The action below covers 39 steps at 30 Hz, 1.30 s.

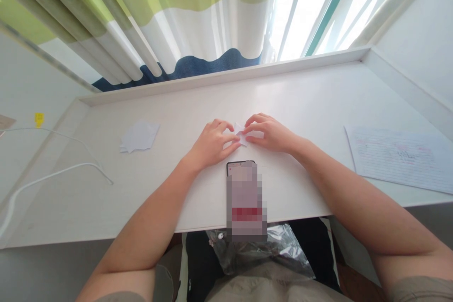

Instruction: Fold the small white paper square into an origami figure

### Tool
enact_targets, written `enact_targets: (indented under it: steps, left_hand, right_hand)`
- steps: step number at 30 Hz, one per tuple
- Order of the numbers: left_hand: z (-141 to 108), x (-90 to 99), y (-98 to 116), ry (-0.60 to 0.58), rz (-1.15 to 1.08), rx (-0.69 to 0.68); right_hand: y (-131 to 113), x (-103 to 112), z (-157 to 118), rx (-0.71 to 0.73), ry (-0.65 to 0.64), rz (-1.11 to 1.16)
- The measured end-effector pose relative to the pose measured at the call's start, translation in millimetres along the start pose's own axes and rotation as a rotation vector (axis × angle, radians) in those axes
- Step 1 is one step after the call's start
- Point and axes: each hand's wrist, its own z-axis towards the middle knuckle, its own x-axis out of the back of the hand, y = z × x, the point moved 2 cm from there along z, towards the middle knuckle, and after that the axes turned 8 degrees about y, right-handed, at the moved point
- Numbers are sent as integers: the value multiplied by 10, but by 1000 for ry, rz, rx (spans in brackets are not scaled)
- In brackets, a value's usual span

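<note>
A small folded piece of white paper (240, 134) lies on the white desk between my two hands. My left hand (216, 141) has its thumb and fingers closed on the left side of the paper. From the right, my right hand (267, 133) holds the other side with its fingertips. The fingers hide parts of the paper's edges. Just below the hands lies a phone (244, 198), its screen mostly blurred out.
A stack of white paper pieces (139, 137) lies at the left. Written sheets (403, 155) are at the right. A white cable (56, 174) crosses the left side. A raised rim (226, 77) runs along the back, below the curtain. Clear plastic (286, 250) rests on my lap.
</note>
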Motion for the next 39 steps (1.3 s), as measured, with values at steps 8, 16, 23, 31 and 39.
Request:
enact_targets:
  steps: [8, 16, 23, 31, 39]
  left_hand:
    - [22, -97, -72, 7, -54, 139]
    - [16, -129, -126, 39, -128, 163]
    - [36, -157, -161, 70, -163, 171]
    - [47, -165, -124, 78, -165, 220]
    - [57, -204, -166, 103, -194, 234]
  right_hand:
    - [3, -8, -10, -20, -58, -3]
    - [-3, 14, -1, -50, -76, 15]
    - [33, -7, 5, -51, -52, 27]
    - [48, -54, 22, -66, -34, 24]
    - [48, -36, 30, -60, -17, 48]
